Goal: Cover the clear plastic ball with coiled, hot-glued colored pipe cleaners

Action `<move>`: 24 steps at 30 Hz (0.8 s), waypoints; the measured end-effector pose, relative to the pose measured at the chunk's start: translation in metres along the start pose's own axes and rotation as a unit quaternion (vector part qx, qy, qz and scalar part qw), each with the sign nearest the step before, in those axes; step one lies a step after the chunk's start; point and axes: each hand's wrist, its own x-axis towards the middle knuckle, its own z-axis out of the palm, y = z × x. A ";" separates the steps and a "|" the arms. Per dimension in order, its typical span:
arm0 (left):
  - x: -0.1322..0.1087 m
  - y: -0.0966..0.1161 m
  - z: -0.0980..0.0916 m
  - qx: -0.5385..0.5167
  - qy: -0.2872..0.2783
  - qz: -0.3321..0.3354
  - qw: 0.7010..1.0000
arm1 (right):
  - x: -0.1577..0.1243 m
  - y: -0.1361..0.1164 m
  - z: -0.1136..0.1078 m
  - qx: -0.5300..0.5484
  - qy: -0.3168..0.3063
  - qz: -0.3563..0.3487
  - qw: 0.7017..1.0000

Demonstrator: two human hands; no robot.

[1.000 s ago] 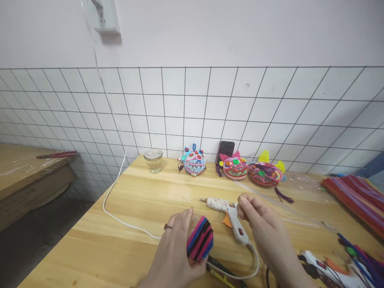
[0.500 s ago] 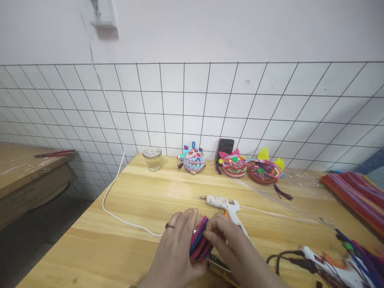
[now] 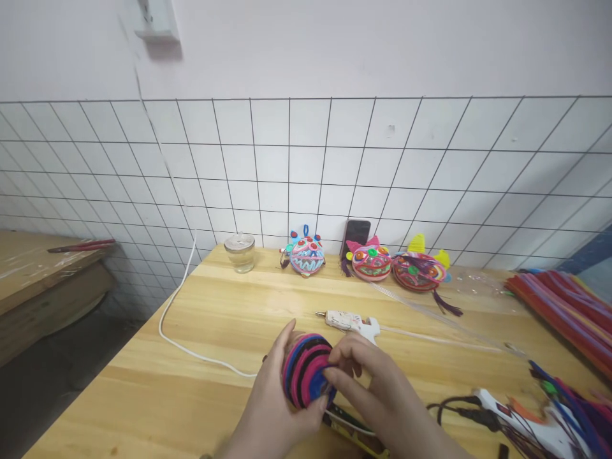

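You are working at a wooden bench (image 3: 224, 312), with a thick bundle of pipe cleaners (image 3: 564, 306) lying along its right edge. Your left hand (image 3: 270, 411) is cupping the disc (image 3: 306, 368), a coil of pink, blue and black stripes, just above the middle of the near edge. The palm is backing it from the left and one finger is rising along its left rim (the other fingers are hidden behind it). Your right hand (image 3: 382, 398) is closing on the disc's right side, its fingertips (image 3: 335, 370) bent in and pressing on the blue patch at the lower right of the face. A white glue gun (image 3: 349, 320) is lying just beyond the disc, nozzle pointing left. Three finished faces (image 3: 370, 262) are standing along the far edge, and a glass jar (image 3: 240, 250) is sitting near the far left corner.
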 end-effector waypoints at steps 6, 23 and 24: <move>0.000 -0.001 -0.003 0.174 0.022 0.091 0.980 | -0.004 -0.004 0.003 0.024 -0.017 0.016 0.999; 0.002 -0.002 0.000 -0.064 0.018 -0.061 0.996 | 0.002 -0.004 -0.005 0.065 0.014 0.002 0.998; 0.001 -0.004 0.000 -0.057 0.007 -0.055 0.997 | -0.001 -0.006 -0.001 0.034 0.006 -0.023 0.999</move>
